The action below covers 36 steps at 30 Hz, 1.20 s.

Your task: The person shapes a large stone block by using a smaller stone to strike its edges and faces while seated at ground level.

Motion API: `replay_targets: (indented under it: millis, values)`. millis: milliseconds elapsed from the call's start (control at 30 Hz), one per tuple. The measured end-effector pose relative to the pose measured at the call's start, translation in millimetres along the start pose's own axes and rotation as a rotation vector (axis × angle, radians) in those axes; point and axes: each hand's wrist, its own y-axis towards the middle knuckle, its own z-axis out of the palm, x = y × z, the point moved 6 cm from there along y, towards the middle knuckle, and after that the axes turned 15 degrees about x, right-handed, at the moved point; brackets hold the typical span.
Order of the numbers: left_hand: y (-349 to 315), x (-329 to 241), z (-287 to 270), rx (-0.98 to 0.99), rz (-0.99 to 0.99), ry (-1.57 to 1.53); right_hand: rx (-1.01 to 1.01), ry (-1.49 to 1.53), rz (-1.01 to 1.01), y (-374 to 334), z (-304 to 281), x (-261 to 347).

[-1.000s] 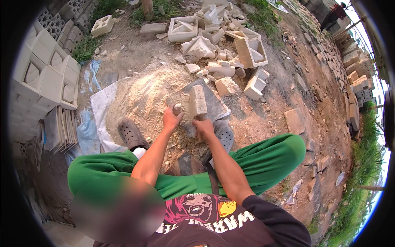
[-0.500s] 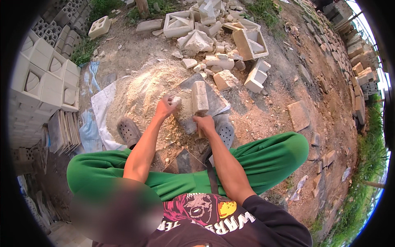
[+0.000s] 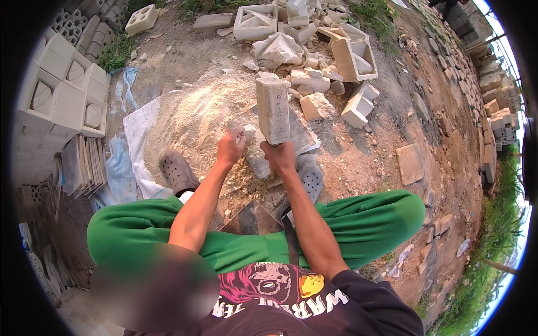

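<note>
My right hand [image 3: 280, 157] is closed round the handle of a mallet with a long, pale, block-shaped head [image 3: 273, 111]. That head is raised above a dark flat slab [image 3: 305, 139] on the ground and hides part of it. To its left, my left hand [image 3: 230, 148] grips a small whitish chunk of broken block [image 3: 249, 132] low over the slab's left side. A mound of pale crushed rubble [image 3: 193, 120] spreads beyond and left of that hand, partly over a white sheet [image 3: 140, 131].
Broken decorative blocks [image 3: 280, 49] lie heaped ahead, with a hollow block [image 3: 348, 60] on the right of the heap. Whole blocks [image 3: 59, 89] are stacked at the left beside upright thin boards [image 3: 83, 167]. A flat stone [image 3: 409, 164] lies on the dirt to the right.
The mallet has come up off the slab, its head now higher and closer to me. My left hand and its chunk have shifted slightly right. The whole view has moved a little.
</note>
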Motion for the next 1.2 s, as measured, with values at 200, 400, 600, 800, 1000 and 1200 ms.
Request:
replay_targets:
  millis: [200,400,600,800,1000,1200]
  values:
    - [12,-24,0,0.056,0.132,0.069,-0.024,-0.061,0.060,8,22,-65]
    - [5,-9,-9,0.067,0.194,0.126,0.085,0.116,0.377,-1,16,-61]
    - [3,-12,-11,0.102,0.239,0.117,0.006,-0.104,0.069,25,8,2]
    - [10,-9,1,0.146,0.276,0.136,0.023,-0.051,0.320,-8,34,-121]
    - [7,1,-8,0.153,0.256,0.166,-0.004,-0.089,0.181,21,4,0]
    - [6,2,-6,0.143,0.264,0.143,-0.007,-0.417,0.204,-8,49,-75]
